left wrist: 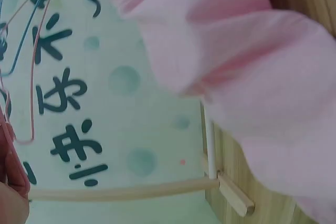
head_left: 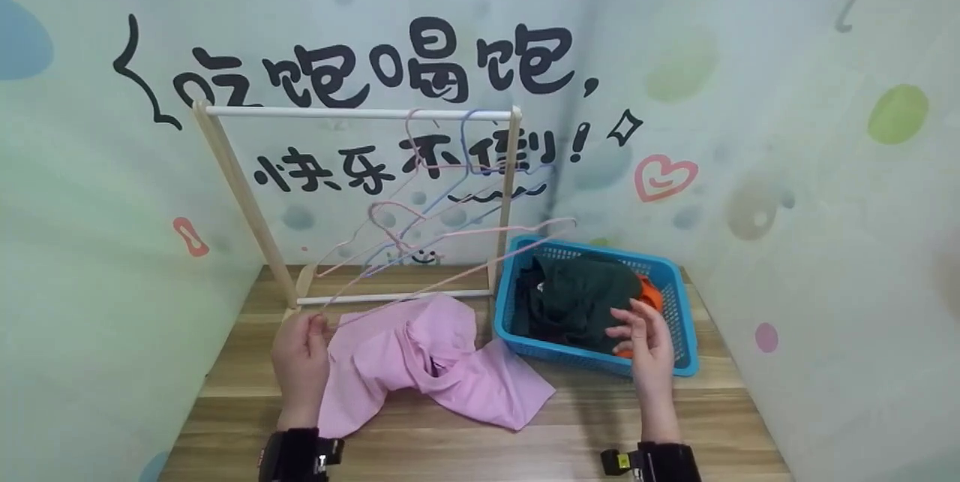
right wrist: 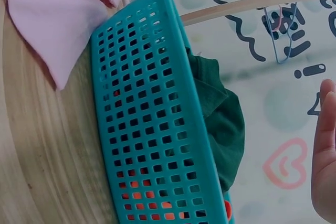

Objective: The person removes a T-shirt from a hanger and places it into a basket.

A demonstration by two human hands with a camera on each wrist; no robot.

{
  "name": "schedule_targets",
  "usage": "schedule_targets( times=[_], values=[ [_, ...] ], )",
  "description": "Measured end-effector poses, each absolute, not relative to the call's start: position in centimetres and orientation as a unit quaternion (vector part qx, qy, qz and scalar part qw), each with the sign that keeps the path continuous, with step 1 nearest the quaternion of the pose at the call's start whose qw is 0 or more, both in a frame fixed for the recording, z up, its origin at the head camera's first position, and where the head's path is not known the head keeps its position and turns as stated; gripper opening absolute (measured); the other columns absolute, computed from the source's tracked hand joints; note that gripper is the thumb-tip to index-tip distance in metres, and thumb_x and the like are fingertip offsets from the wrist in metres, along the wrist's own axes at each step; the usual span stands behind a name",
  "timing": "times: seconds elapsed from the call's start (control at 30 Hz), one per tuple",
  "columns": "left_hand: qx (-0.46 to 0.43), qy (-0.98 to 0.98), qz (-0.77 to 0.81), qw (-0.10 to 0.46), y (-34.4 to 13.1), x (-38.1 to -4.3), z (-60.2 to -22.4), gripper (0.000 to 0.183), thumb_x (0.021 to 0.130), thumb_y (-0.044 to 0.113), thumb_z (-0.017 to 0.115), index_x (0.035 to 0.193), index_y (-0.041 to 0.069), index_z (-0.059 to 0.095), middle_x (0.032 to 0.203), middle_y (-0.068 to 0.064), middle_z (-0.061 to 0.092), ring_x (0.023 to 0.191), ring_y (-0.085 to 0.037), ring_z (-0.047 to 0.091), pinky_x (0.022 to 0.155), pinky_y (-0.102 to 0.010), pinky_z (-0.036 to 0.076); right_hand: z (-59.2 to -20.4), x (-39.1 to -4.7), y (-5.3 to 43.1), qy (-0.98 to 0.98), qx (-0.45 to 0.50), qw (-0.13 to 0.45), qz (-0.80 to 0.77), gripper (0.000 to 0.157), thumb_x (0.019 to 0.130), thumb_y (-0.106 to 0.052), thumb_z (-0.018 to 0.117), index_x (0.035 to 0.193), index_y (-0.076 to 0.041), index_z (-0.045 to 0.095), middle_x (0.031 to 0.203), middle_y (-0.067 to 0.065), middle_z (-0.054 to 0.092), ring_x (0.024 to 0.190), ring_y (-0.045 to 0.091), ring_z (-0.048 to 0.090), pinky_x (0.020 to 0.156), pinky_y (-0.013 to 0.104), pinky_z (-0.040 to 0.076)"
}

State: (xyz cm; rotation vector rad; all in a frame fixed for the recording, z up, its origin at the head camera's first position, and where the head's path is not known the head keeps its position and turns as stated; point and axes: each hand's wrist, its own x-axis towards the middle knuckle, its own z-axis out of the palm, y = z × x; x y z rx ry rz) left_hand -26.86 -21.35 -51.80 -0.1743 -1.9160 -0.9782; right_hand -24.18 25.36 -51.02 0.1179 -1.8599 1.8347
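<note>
My left hand (head_left: 301,354) pinches one end of a pink clothes hanger (head_left: 517,228), which is held up in front of the rack with its hook toward the back. In the left wrist view, the fingers (left wrist: 11,174) show around the thin pink hanger at the left edge. A pink garment (head_left: 375,362) lies crumpled on the table just right of that hand. My right hand (head_left: 646,339) is raised over the near right part of the blue basket (head_left: 600,363), its fingers loosely bent and holding nothing.
A dark green garment (head_left: 592,294) and an orange one (head_left: 651,293) fill the basket. Behind the held hanger stands a wooden rack (head_left: 251,204) with a white rail (head_left: 315,113), where a pink hanger (head_left: 409,129) and a blue hanger (head_left: 463,137) hang. Printed walls enclose the wooden table (head_left: 585,429).
</note>
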Motion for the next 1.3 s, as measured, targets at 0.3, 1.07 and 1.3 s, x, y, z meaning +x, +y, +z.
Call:
schedule_targets(
  times=[0.3, 1.07, 1.3],
  values=[
    [0.047, -0.778, -0.448, 0.438, -25.7, -27.1, -50.8, 0.01, 0.097, -0.002, 0.057, 0.09, -0.008, 0.061, 0.077, -0.011, 0.062, 0.074, -0.012, 0.06, 0.073, -0.02, 0.042, -53.8, -25.3, 25.7, -0.692, 0.03, 0.237, 0.681, 0.034, 0.107, -0.01, 0.038, 0.134, 0.009, 0.049, 0.112, 0.027, 0.066, 0.08, 0.023, 0.069, 0.06, 0.027, 0.054],
    [0.21, -0.772, -0.454, 0.392, -30.0, -26.5, -51.9, 0.025, 0.105, 0.012, 0.045, 0.1, -0.008, 0.06, 0.088, -0.019, 0.063, 0.073, 0.009, 0.044, 0.071, -0.026, 0.038, -52.4, -23.6, 24.5, -0.722, -0.007, 0.203, 0.661, 0.033, 0.107, -0.011, 0.04, 0.132, 0.008, 0.051, 0.111, 0.027, 0.066, 0.084, 0.029, 0.069, 0.065, 0.034, 0.055],
    [0.137, -0.8, -0.38, 0.444, -29.3, -28.9, -48.3, 0.019, 0.101, 0.003, 0.051, 0.091, -0.01, 0.061, 0.082, -0.025, 0.063, 0.078, -0.037, 0.057, 0.073, -0.042, 0.038, -54.8, -24.7, 25.2, -0.715, 0.002, 0.2, 0.67, 0.034, 0.107, -0.009, 0.038, 0.134, 0.009, 0.049, 0.111, 0.027, 0.067, 0.083, 0.027, 0.07, 0.062, 0.03, 0.054]
  ],
)
